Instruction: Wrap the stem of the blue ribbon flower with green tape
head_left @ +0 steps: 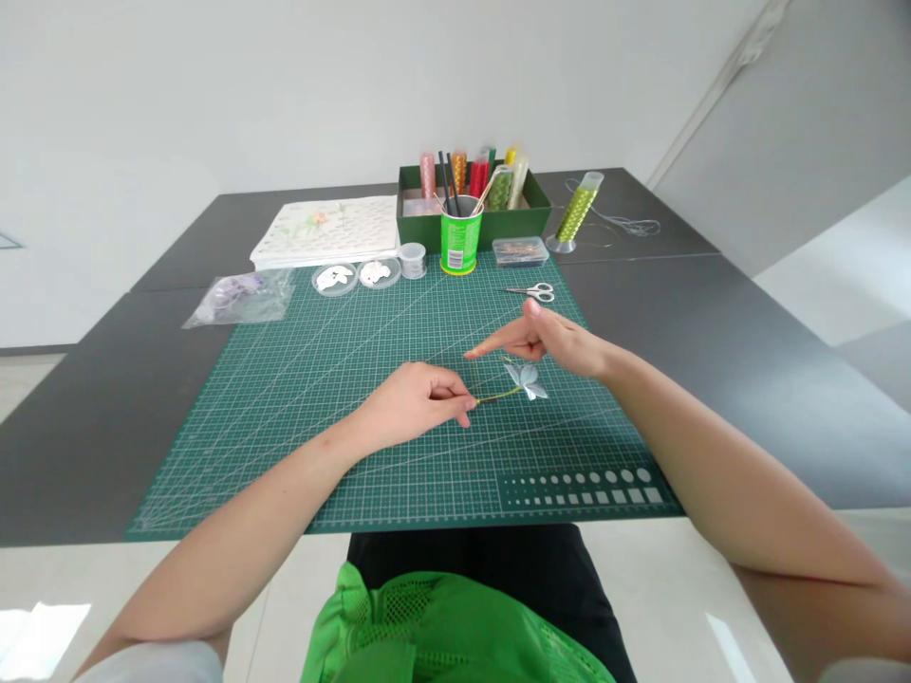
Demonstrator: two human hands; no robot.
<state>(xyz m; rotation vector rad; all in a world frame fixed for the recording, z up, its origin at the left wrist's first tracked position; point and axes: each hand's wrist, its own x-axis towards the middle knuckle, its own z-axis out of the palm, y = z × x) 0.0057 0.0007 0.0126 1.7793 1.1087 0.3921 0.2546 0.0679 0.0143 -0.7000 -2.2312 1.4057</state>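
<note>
My left hand [419, 402] rests low over the green cutting mat [285, 408], thumb and fingers pinched on the lower end of a thin stem. That stem leads right to a small pale blue-white artificial flower [528, 377], which lies just above the mat with its petals spread. Above the flower is my right hand [551, 340], index finger stretched out to the left and thumb raised, the other fingers curled. I see nothing held in it; a fine thread there would be too small to make out. Small scissors [539, 292] lie beyond my right hand.
At the back stand a green tray [419, 230] of thread spools, a green can [459, 242] with sticks, and a tilted green spool [580, 209]. A clear box [520, 251], dishes of white petals [334, 278], a plastic bag [246, 297] and stacked sheets [327, 230] lie around.
</note>
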